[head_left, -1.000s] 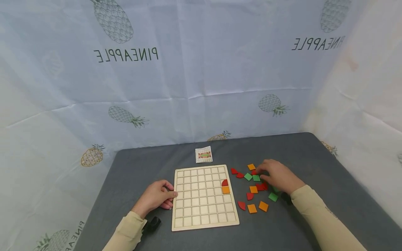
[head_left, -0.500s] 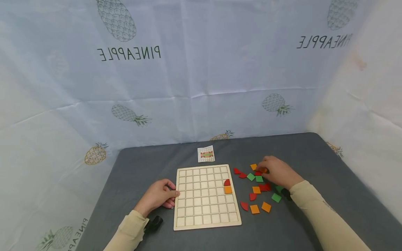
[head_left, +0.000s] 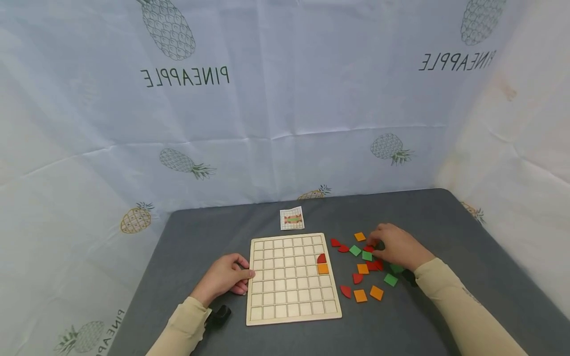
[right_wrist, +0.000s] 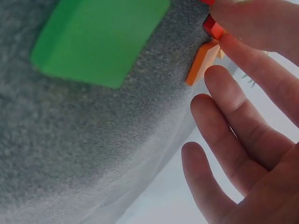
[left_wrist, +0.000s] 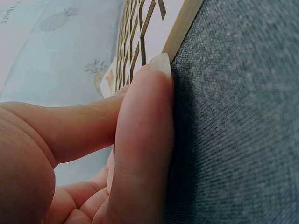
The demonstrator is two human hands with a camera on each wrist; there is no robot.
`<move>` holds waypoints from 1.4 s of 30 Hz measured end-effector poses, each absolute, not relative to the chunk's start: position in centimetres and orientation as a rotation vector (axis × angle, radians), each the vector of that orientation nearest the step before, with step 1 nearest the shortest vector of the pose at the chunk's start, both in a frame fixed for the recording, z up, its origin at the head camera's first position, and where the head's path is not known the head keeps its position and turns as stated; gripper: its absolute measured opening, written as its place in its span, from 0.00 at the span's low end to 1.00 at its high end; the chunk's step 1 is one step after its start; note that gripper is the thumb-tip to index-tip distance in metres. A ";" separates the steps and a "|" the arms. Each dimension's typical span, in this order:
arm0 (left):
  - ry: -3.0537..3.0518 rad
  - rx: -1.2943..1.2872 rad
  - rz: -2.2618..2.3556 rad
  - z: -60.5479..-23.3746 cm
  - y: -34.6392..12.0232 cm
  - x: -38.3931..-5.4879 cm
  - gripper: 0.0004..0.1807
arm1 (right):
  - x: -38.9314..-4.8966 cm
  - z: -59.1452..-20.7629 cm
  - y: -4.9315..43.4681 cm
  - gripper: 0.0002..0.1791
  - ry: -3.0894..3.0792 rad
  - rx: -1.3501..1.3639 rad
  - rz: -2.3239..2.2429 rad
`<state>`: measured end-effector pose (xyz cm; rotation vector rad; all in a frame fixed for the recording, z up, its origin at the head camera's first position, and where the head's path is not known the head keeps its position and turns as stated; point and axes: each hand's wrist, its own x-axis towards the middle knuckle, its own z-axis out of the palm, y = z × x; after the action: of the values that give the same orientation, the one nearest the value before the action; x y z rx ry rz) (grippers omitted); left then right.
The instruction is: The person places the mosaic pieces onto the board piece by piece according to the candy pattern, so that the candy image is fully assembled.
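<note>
A wooden grid board [head_left: 285,291] lies on the grey table [head_left: 427,222]. Two of its right-hand cells hold a red quarter-round tile [head_left: 321,258] and an orange square tile [head_left: 322,268]. My left hand [head_left: 227,277] rests beside the board's left edge, and a fingertip [left_wrist: 156,70] touches the board's rim [left_wrist: 182,23]. My right hand [head_left: 396,245] is over the loose tiles to the right. Its thumb and forefinger pinch a red tile [head_left: 368,248] [right_wrist: 212,25], while the other fingers [right_wrist: 233,121] are spread. A green tile [right_wrist: 98,42] and an orange tile [right_wrist: 202,63] lie close by.
Several red, green and orange tiles are scattered right of the board, among them an orange one [head_left: 359,236] and a green one [head_left: 391,280]. A small pattern card [head_left: 292,218] lies behind the board. Pineapple-print sheets wall in the table's back and sides.
My right hand has shifted among the tiles, from the far orange tile to the red one just nearer. The left hand stays at the board's edge.
</note>
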<state>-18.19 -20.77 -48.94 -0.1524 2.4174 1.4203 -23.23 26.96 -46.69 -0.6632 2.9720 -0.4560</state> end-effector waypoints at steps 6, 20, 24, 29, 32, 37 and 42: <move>2.441 -0.153 1.413 -49.0 -20.7 -18.2 0.14 | -23.2 -46.9 27.0 0.10 2.966 -0.643 -0.454; 2.444 -0.175 1.398 -49.0 -20.8 -18.3 0.14 | -22.0 -47.2 27.2 0.07 2.992 -0.580 -0.543; 2.449 -0.184 1.387 -49.0 -21.0 -18.3 0.14 | -21.4 -47.4 24.8 0.06 2.980 -0.613 -0.593; 2.444 -0.196 1.387 -49.0 -21.0 -18.4 0.14 | -20.4 -47.1 20.9 0.08 2.937 -0.654 -0.636; 2.434 -0.187 1.398 -49.1 -20.8 -18.4 0.14 | -19.6 -46.8 19.1 0.09 2.925 -0.705 -0.663; 2.412 -0.160 1.421 -49.0 -20.5 -18.4 0.14 | -18.3 -46.6 17.3 0.10 2.911 -0.866 -0.631; 2.416 -0.164 1.419 -49.0 -20.5 -18.3 0.14 | -17.7 -46.6 16.5 0.10 2.896 -0.957 -0.608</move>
<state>-18.28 -20.54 -48.98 -0.1643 2.4161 1.4195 -17.72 16.48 -46.57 -0.9568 2.8957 -0.6080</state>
